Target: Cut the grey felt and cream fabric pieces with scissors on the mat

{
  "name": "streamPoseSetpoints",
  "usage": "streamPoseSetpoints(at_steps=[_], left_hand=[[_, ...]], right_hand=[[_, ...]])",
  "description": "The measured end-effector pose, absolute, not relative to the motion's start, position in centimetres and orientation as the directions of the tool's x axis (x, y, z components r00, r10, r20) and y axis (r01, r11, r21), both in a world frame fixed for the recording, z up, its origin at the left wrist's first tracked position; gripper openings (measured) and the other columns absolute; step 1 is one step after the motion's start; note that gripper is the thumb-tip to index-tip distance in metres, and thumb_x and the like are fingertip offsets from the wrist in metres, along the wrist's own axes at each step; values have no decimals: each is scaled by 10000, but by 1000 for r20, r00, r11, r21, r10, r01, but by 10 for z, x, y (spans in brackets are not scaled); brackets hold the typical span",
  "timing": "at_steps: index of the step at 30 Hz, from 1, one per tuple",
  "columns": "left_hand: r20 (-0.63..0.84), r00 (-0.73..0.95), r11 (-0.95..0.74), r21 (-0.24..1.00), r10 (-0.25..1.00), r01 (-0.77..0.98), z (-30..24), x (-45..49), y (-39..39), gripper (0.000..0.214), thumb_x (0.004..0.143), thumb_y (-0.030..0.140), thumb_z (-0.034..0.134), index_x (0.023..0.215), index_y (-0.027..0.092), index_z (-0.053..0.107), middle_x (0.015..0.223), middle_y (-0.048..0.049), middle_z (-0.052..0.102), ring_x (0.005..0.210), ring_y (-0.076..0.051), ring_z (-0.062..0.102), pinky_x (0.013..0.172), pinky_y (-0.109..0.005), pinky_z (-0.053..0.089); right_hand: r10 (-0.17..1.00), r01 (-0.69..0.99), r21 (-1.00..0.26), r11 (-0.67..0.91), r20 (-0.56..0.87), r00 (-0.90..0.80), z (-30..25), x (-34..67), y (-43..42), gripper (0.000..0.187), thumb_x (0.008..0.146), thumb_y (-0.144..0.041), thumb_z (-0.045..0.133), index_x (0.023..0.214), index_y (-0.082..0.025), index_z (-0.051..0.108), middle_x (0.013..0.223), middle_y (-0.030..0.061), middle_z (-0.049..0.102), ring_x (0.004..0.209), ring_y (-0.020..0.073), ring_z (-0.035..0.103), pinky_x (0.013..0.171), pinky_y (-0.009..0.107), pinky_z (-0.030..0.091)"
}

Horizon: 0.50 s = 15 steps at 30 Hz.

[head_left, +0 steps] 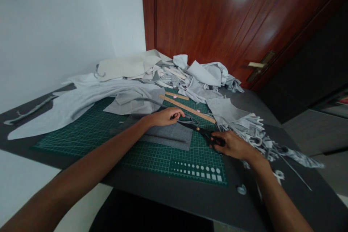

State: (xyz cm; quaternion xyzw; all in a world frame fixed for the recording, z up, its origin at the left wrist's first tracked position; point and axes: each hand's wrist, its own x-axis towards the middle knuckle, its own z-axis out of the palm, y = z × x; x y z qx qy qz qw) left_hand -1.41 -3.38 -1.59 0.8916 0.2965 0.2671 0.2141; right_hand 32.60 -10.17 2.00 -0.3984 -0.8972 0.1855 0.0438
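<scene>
My right hand [232, 144] grips the handles of black scissors [206, 133], whose blades point left toward my left hand [171, 115]. My left hand is closed in a pinch on a thin grey fabric strip [152, 101], which trails away to the left and curls near the blades. The exact cutting point is too small to make out. Below the hands lies a grey see-through sheet [168, 136] with a dark thin rod or line on it, on a green cutting mat [144, 157].
Two wooden rulers [187, 108] lie behind the hands. Pale fabric [67, 101] spreads at left, and heaped scraps [190, 79] fill the back. Cut strips [255, 137] pile at right. A white wall and a wooden door [201, 14] bound the dark table [152, 185].
</scene>
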Motion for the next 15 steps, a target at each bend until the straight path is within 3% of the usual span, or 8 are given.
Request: streamPoseSetpoints(at_steps=[15], left_hand=[[355,691,-737,555,629,386,-16,-14,-33,262,886,104,487,1106,144,622,844,-21,592,720,-131,516,681,-249,402]], right_hand=[[734,703,-362,613,-68,-675,19,326,-101,169,870,-274,581,971,-180,678,740,22,667,642,158,602,614,277,391]])
